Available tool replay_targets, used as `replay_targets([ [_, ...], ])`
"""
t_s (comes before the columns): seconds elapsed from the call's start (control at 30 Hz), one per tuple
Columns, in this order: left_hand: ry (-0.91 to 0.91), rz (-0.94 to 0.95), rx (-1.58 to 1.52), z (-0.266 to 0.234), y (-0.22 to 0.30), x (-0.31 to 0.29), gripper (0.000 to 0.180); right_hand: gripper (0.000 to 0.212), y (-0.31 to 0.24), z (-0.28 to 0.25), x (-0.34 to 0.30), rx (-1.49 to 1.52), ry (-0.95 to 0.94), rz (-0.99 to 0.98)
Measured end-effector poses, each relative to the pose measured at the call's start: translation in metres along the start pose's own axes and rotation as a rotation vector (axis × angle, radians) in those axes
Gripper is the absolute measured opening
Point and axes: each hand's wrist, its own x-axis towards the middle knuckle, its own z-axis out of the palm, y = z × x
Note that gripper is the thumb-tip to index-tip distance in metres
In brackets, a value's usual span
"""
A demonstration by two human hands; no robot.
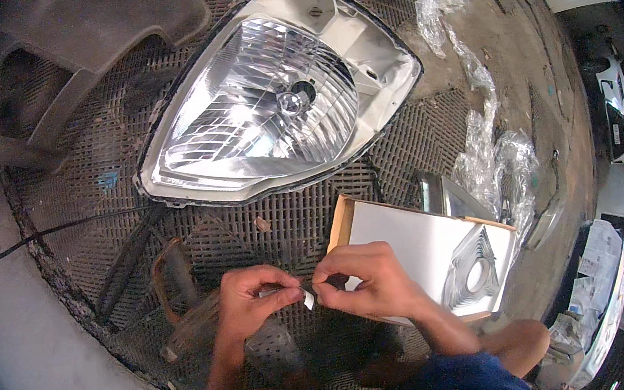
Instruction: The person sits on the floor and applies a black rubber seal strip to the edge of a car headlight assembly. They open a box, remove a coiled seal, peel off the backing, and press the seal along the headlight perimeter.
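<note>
In front of my knees, my left hand (258, 299) and my right hand (365, 278) meet with their fingertips almost touching. Thumb and finger of the left pinch a small white piece (308, 300), thin and flat like a scrap of paper or tape. My right hand is pinched shut close beside it; what lies between its fingertips is too small to make out. Beyond both hands rests a headlight housing (379, 31) with a shiny faceted reflector (263, 111) and a dark edge. A white-faced cardboard box (403, 242), printed with a ring-shaped picture, lies partly behind my right hand.
Crumpled clear plastic wrap (478, 151) trails along the right. A dark cable (52, 236) crosses from the left over woven matting (215, 234). Dark grey plastic furniture (97, 34) stands at upper left. A worn wooden piece (192, 327) lies left of my left hand.
</note>
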Motion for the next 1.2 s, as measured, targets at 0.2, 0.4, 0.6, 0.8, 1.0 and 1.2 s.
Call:
replay_targets([
  [0.2,-0.012,0.105,-0.037,0.004,0.006,0.003,0.016,0.013,-0.017,-0.027,-0.005,-0.049,-0.028,-0.014],
  [0.4,-0.025,0.121,-0.059,-0.004,0.005,-0.002,0.018,0.019,-0.026,-0.047,-0.009,-0.049,-0.073,0.057],
  [0.6,-0.027,0.063,-0.149,-0.005,0.007,0.001,0.020,0.024,-0.026,-0.052,-0.010,0.028,-0.002,0.152],
  [0.8,0.071,-0.022,-0.178,-0.006,0.005,0.001,0.015,0.023,-0.019,-0.049,-0.007,0.160,0.102,0.336],
  [1.0,0.148,-0.072,-0.421,-0.007,-0.001,0.006,0.014,0.017,-0.012,-0.051,-0.010,0.359,0.174,0.338],
  [1.2,0.136,0.008,-0.350,-0.009,0.013,0.005,0.019,0.020,-0.008,-0.037,-0.003,0.431,0.186,0.286],
])
